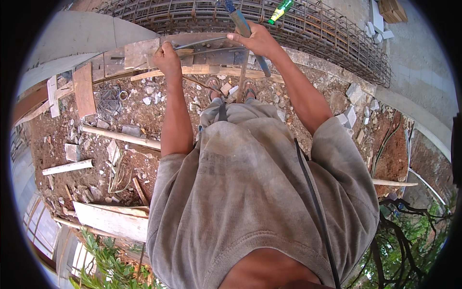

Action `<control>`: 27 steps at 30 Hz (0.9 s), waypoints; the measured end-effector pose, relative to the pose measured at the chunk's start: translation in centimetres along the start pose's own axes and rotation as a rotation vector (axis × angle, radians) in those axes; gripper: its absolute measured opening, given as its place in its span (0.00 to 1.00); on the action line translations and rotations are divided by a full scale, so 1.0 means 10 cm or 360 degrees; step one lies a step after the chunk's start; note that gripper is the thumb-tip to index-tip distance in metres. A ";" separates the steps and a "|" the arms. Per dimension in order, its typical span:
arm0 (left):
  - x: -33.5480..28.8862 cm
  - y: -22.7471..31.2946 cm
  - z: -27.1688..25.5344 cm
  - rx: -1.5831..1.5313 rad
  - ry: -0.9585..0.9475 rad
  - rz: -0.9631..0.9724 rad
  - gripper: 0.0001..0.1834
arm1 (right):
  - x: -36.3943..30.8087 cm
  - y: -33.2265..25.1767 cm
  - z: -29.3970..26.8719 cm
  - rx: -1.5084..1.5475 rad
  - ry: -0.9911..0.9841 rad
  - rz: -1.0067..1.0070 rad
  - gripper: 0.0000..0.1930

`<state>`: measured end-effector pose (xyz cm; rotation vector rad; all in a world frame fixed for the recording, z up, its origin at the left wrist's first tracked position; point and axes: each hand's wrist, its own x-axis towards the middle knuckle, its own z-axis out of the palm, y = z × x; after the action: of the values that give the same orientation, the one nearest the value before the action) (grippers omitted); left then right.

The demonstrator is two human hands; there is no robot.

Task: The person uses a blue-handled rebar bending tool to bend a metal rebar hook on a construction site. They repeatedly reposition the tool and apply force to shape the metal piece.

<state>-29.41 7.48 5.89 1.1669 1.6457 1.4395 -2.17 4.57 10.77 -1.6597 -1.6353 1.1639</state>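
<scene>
- Currently, from where I stand: left hand (166,58) clenched in a fist around a thin dark steel rod (202,42); right hand (260,41) grasping a blue metal bar (242,26), its fingers mostly hidden behind it.
- Rod position: spans the gap between the hands, out in front of the body, over the planks (139,54).
- Rod axis: roughly side to side, angled slightly away from the body toward the right. Its right end reaches the right thumb; contact with the bar there: cannot tell.
- Bar axis: crosswise to the rod, far end leaning left, narrower near end pointing back and right. Right hand sits on the bar; left fist is well apart from it.
- Nearer hand: left for the rod, right for the bar.
- Far edge: rebar cage (327,38) runs just beyond the right hand, a green bottle (281,10) over its bars. Little open room that way.
- Near edge: wooden strip (197,70) along the planks; upright-looking wooden stake (242,79) between the sandalled feet (214,89).
- Open room: mostly toward the body, above the rubble-strewn soil (137,113).
</scene>
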 end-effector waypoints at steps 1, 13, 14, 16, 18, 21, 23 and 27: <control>-0.02 0.00 0.00 0.0015 -0.0018 0.0039 0.21 | 0.01 0.04 0.03 -0.0055 0.0052 0.0066 0.36; 0.03 0.12 0.15 -0.0352 0.0098 -0.0189 0.31 | -0.22 0.30 0.31 0.0439 0.0258 0.0173 0.22; 0.08 0.16 0.18 -0.0429 0.0197 -0.0234 0.33 | -0.20 0.29 0.29 0.0340 0.0286 0.0250 0.21; 0.19 0.22 0.24 -0.0569 0.0347 -0.0451 0.36 | -0.19 0.27 0.31 0.0430 0.0292 0.0202 0.24; 0.25 0.23 0.28 -0.0277 0.0440 -0.0288 0.42 | -0.27 0.26 0.37 0.0379 0.0185 0.0475 0.24; 0.25 0.19 0.23 -0.0096 0.0439 -0.0313 0.45 | -0.33 0.25 0.54 0.0460 0.0526 0.0175 0.22; 0.23 0.14 0.18 -0.0224 0.0379 -0.0303 0.45 | -0.37 0.25 0.62 0.0434 0.0632 0.0059 0.19; 0.24 0.06 0.19 -0.0151 0.0461 -0.0154 0.43 | -0.38 0.26 0.75 0.0825 0.0730 0.0230 0.16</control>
<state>-28.56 10.42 6.33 0.8449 1.7774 1.6645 -6.82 -0.96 5.75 -1.5614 -0.8559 1.0559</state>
